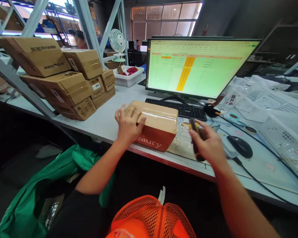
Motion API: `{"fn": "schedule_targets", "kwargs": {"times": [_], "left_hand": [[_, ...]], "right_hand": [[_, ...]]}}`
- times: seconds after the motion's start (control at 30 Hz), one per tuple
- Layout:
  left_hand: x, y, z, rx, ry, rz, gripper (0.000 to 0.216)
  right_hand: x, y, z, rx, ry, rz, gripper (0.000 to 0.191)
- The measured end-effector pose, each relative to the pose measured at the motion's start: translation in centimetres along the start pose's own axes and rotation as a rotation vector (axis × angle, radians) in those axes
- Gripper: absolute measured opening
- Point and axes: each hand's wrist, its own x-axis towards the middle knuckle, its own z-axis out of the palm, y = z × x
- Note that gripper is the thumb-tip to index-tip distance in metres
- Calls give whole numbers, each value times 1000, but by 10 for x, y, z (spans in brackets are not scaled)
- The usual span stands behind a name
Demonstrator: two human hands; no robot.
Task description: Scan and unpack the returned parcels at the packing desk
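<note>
A cardboard box (161,115) with tape along its top and "eauty" legible on its reddish front lies at the desk's near edge. Over its left end my left hand (129,125) is clasped, thumb toward the front and fingers across the top. To the right of the box, my right hand (210,142) grips a black and yellow utility knife (196,143), held upright and apart from the box. Whether its blade is out cannot be made out.
Stacked cartons (64,86) stand at left beside a metal frame post. Behind the box are a keyboard (188,110) and monitor (193,69). A mouse (239,145), cables and white baskets (285,132) occupy the right. A green bag (72,165) hangs below the desk.
</note>
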Motion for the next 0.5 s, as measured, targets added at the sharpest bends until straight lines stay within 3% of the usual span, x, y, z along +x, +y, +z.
{"fn": "schedule_targets", "kwargs": {"times": [0.07, 0.13, 0.2, 0.3, 0.4, 0.5], "left_hand": [[-7, -6, 13, -106, 143, 121, 49], [-12, -11, 22, -167, 265, 205, 46], [-13, -15, 28, -166, 339, 227, 46], [-11, -17, 30, -147, 354, 229, 47], [-10, -17, 28, -149, 359, 229, 46], [-11, -19, 28, -146, 355, 224, 46]], "right_hand": [[41, -17, -18, -187, -56, -148, 48], [81, -50, -16, -388, -177, -347, 40], [110, -92, 10, -611, -353, -498, 34], [132, -149, 73, -825, -618, -616, 26], [138, -184, 127, -895, -710, -666, 25], [138, -199, 152, -936, -726, -661, 29]]}}
